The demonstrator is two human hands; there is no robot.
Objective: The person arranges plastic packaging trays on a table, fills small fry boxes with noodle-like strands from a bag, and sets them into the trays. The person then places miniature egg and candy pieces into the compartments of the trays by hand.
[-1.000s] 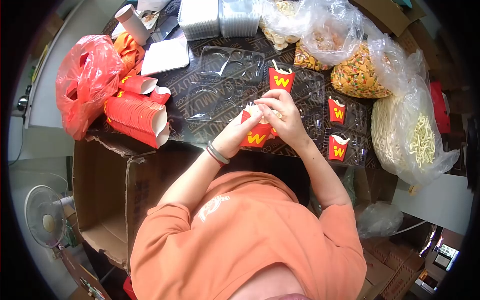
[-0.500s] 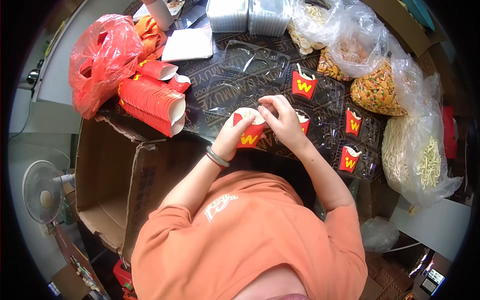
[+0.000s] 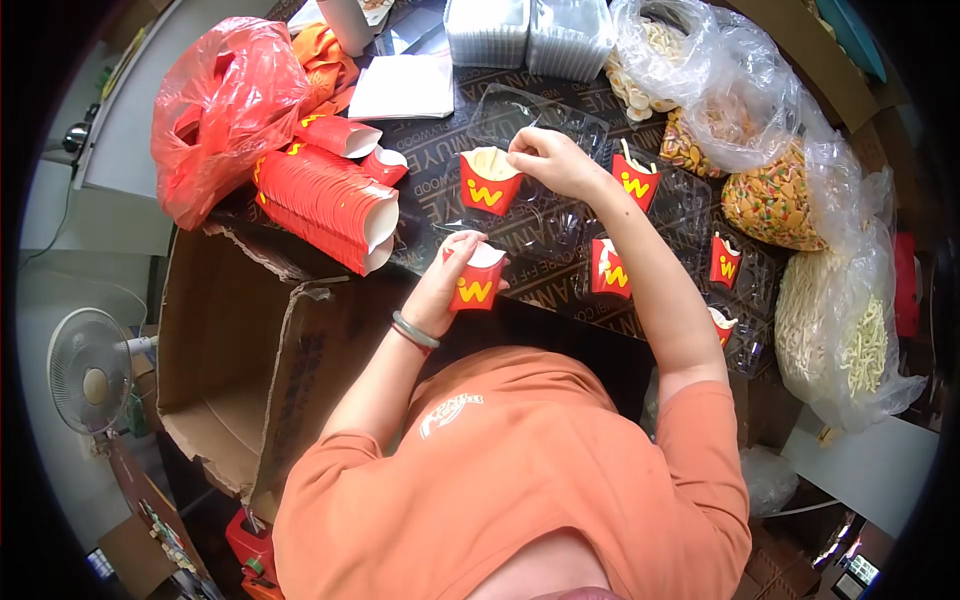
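Observation:
My left hand [image 3: 440, 290] is closed around a small red fry box [image 3: 476, 280] with a yellow mark, just off the table's front edge. The white inside of this box shows at its top. Farther forward, my right hand [image 3: 558, 162] pinches the upper right edge of another red fry box [image 3: 490, 184], which has pale contents. That box is over a clear plastic tray [image 3: 545, 225]; whether it rests in it, I cannot tell. To the right, several filled fry boxes [image 3: 636, 188] stand in clear trays.
A long stack of nested red boxes [image 3: 325, 205] lies at left beside a red plastic bag [image 3: 230, 120]. White sheets [image 3: 402, 88] and stacked clear containers [image 3: 487, 32] are at the back. Clear bags of small pieces [image 3: 775, 200] line the right. A cardboard carton [image 3: 225, 340] stands lower left.
My right hand has moved forward from beside my left hand and now pinches a filled fry box over the tray. My left hand has dropped slightly with a fry box. The view has shifted.

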